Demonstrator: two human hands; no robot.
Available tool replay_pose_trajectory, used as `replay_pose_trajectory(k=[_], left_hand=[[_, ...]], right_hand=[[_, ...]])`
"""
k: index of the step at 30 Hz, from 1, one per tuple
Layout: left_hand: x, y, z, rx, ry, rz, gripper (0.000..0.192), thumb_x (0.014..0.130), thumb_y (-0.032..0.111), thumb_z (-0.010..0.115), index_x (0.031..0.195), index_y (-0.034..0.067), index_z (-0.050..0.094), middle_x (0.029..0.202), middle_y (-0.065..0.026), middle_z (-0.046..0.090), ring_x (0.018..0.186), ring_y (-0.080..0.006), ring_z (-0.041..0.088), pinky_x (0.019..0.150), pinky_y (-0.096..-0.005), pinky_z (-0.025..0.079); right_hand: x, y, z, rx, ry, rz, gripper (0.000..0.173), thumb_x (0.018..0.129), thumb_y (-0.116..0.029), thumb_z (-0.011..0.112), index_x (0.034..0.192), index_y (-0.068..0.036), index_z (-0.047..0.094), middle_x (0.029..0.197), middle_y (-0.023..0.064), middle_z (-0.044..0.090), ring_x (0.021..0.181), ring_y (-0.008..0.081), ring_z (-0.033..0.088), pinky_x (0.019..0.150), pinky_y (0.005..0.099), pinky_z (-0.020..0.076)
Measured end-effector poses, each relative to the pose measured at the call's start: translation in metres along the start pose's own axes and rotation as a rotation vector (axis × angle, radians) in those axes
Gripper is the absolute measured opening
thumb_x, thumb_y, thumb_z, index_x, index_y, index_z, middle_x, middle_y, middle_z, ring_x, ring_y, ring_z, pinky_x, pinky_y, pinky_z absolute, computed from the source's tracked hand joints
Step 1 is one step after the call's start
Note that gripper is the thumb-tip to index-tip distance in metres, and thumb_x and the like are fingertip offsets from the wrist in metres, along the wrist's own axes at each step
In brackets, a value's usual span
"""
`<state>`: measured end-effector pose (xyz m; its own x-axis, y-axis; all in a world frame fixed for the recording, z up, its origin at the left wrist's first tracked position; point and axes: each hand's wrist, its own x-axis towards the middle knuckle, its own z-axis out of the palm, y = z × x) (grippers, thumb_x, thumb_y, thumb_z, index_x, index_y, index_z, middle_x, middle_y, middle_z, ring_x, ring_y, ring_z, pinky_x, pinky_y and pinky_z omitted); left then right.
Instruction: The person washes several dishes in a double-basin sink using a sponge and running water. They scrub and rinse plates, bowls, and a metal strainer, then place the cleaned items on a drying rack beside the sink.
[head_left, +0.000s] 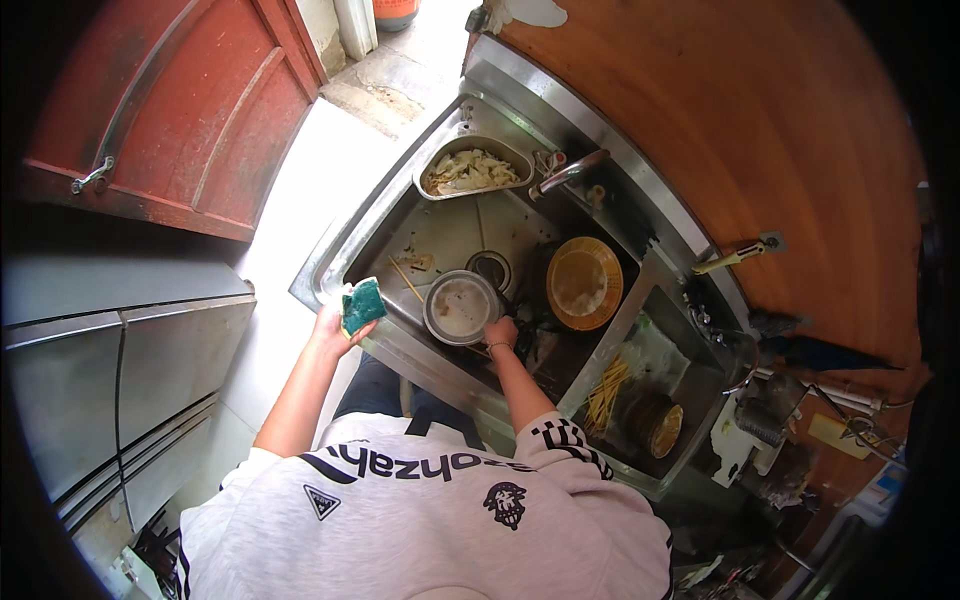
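My left hand (339, 328) holds a green-and-yellow scouring sponge (363, 307), green face up, beside the sink's front left corner. My right hand (501, 331) is closed at the lower right edge of a round metal pot (459, 309), inside the large sink basin (450, 232). Cloudy liquid with small bits shows in the pot. Past it lies the round drain (504, 264), partly covered by the pot. A single chopstick (406, 277) leans near the pot's left side. To the right stands a yellow-orange bowl (585, 283) with cloudy, foamy liquid in it.
A metal strainer basket (421, 180) with food scraps sits at the basin's far corner, near the faucet (568, 174). The smaller right basin (667, 367) holds several chopsticks (606, 394) and bowls lying on their side (664, 431). A red door (187, 112) stands at left.
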<state>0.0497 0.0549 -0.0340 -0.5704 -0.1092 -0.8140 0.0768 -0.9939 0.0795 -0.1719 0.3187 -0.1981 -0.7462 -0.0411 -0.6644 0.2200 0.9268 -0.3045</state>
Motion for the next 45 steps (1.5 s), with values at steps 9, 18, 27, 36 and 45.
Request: replay_pose_trajectory(k=[9,18,27,36,45], left_hand=[[-0.002,0.008,0.024,0.042,0.053,-0.018,0.031,0.089,0.038,0.044,0.095,0.014,0.063,0.091,-0.0067,0.065,0.082,-0.0258,0.063,0.074,-0.0437,0.052],[0.005,0.022,0.021,-0.062,0.067,0.031,0.029,0.091,0.035,0.044,0.089,0.012,0.061,0.078,-0.0048,0.063,0.056,-0.0168,0.056,0.043,-0.0248,0.047],[0.000,0.009,0.031,0.037,0.002,0.043,0.021,0.091,0.026,0.045,0.100,0.012,0.058,0.085,-0.0048,0.061,0.070,-0.0205,0.061,0.052,-0.0305,0.054],[-0.015,0.009,0.034,0.060,-0.116,0.232,0.031,0.085,0.007,0.043,0.116,0.007,0.047,0.105,-0.0113,0.056,0.092,-0.0245,0.058,0.073,-0.0374,0.055],[0.044,-0.048,0.136,1.672,0.066,1.619,0.017,0.071,0.006,0.056,0.088,0.004,0.056,0.083,-0.0157,0.056,0.081,-0.0338,0.054,0.069,-0.0432,0.045]], right_hand=[[-0.025,-0.010,-0.015,0.939,-0.377,0.123,0.023,0.076,-0.003,0.056,0.099,-0.003,0.053,0.091,0.0107,0.060,0.081,0.0235,0.061,0.064,0.0437,0.0516],[-0.106,-0.128,-0.125,1.320,-0.244,-0.046,0.026,0.077,-0.004,0.057,0.102,-0.001,0.051,0.097,0.0111,0.058,0.082,0.0204,0.059,0.066,0.0381,0.0566],[-0.109,-0.243,-0.146,1.090,0.023,-0.178,0.025,0.079,-0.005,0.055,0.102,0.002,0.056,0.094,0.0094,0.060,0.077,0.0197,0.062,0.059,0.0346,0.0577],[-0.095,-0.269,-0.140,0.111,0.647,-1.079,0.013,0.069,0.002,0.060,0.082,0.000,0.057,0.126,0.0185,0.044,0.110,0.0360,0.047,0.090,0.0394,0.0413],[-0.127,-0.139,-0.083,1.002,-0.060,-0.072,0.034,0.068,0.001,0.054,0.101,-0.007,0.049,0.093,0.0096,0.055,0.072,0.0192,0.057,0.059,0.0358,0.0503]])
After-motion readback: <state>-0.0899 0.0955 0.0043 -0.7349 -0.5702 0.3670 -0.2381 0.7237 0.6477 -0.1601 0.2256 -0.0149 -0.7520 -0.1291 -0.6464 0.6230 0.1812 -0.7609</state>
